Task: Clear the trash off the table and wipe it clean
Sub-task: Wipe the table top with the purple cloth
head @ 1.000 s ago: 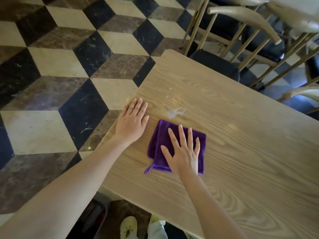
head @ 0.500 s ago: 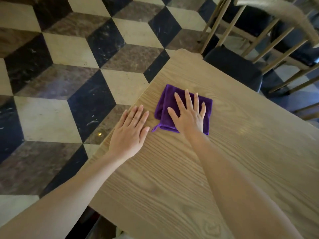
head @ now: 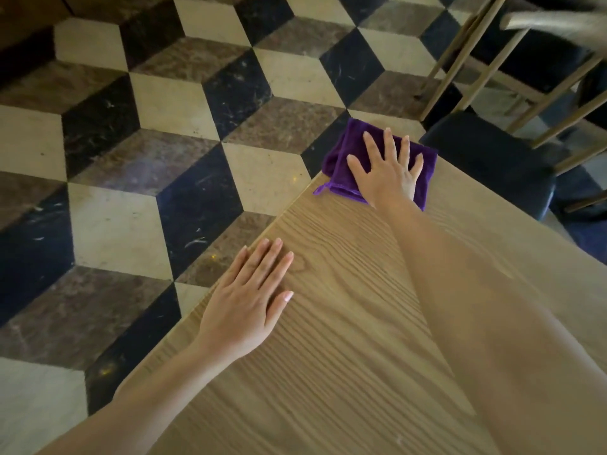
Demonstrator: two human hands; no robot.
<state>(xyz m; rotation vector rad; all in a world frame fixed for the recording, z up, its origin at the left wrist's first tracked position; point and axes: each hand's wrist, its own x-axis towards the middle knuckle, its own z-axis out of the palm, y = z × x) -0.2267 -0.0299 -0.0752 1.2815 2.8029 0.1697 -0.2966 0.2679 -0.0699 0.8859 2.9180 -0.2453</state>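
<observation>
A folded purple cloth (head: 341,156) lies at the far left corner of the light wooden table (head: 345,323), partly overhanging the corner. My right hand (head: 387,172) presses flat on the cloth with fingers spread, arm stretched far out. My left hand (head: 246,300) rests flat on the bare tabletop near the left edge, fingers together, holding nothing. No trash shows on the table.
A wooden chair with a dark seat cushion (head: 486,159) stands just past the table's far end. The floor (head: 147,159) to the left has a cube pattern of cream, brown and black tiles.
My right hand has pushed the purple cloth away along the table to its far corner, over the white smear seen earlier. My left hand stayed flat near the left edge.
</observation>
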